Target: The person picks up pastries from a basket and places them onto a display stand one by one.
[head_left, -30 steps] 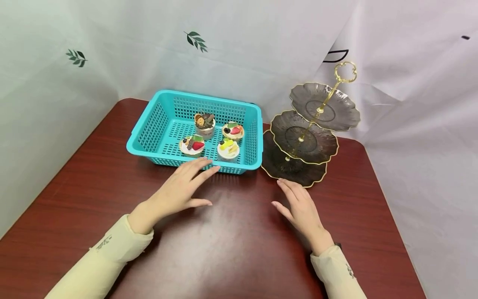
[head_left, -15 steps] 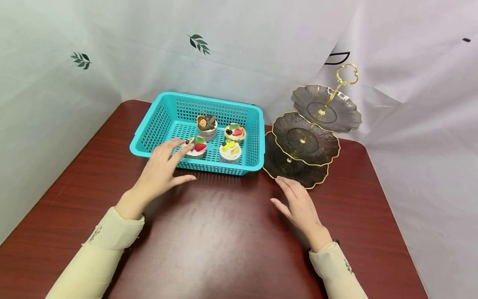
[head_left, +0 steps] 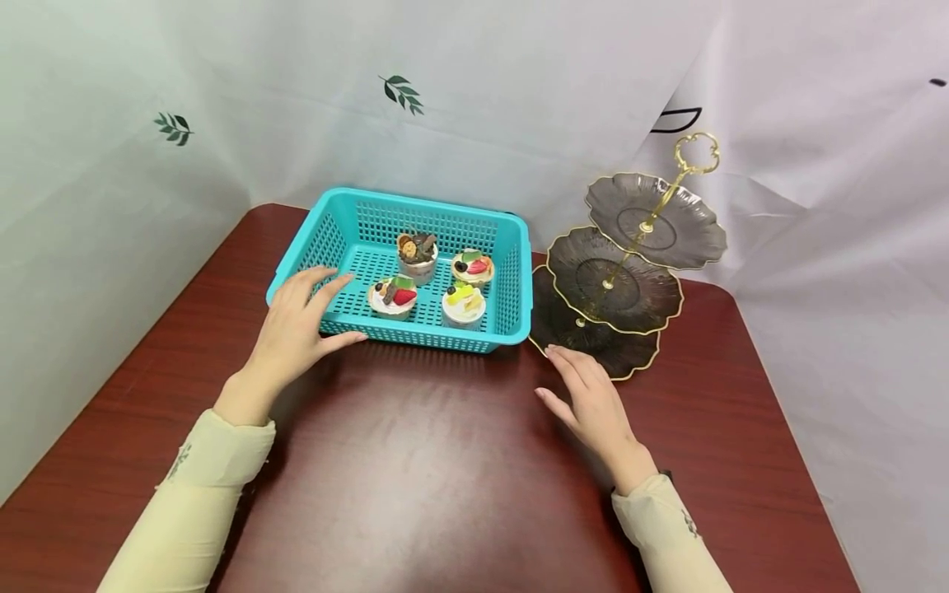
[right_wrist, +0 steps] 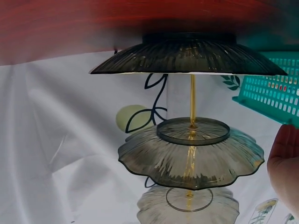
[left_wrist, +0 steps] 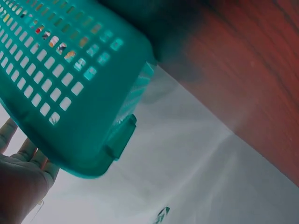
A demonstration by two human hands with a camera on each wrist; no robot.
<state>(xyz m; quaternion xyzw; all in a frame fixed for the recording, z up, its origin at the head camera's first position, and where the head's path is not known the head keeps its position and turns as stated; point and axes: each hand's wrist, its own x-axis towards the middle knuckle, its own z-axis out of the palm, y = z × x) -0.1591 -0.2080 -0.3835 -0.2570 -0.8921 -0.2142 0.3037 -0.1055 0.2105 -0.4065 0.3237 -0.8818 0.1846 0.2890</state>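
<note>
My left hand [head_left: 291, 333] is over the front left rim of a turquoise plastic basket [head_left: 415, 336], fingers extended and thumb spread outside; whether it touches the rim is unclear. Inside the basket sit several small topped desserts: a chocolate cup [head_left: 418, 257], a strawberry tart [head_left: 392, 297], a yellow-fruit cup [head_left: 463, 306] and another berry tart [head_left: 473, 268]. My right hand [head_left: 593, 416] lies by the front edge of a three-tier smoky plate stand [head_left: 615, 284], fingers loosely extended, holding nothing. In the right wrist view the stand [right_wrist: 191, 154] appears upside down.
The dark red wooden table [head_left: 415, 494] carries everything. A pale cloth backdrop [head_left: 519, 99] with leaf prints stands behind the basket and stand. The basket and stand are close side by side; the stand's gold ring handle [head_left: 697, 153] rises highest.
My left hand has moved left along the basket's front, from before the strawberry tart to the left corner. The right hand stays nearly still. The head view has shifted slightly.
</note>
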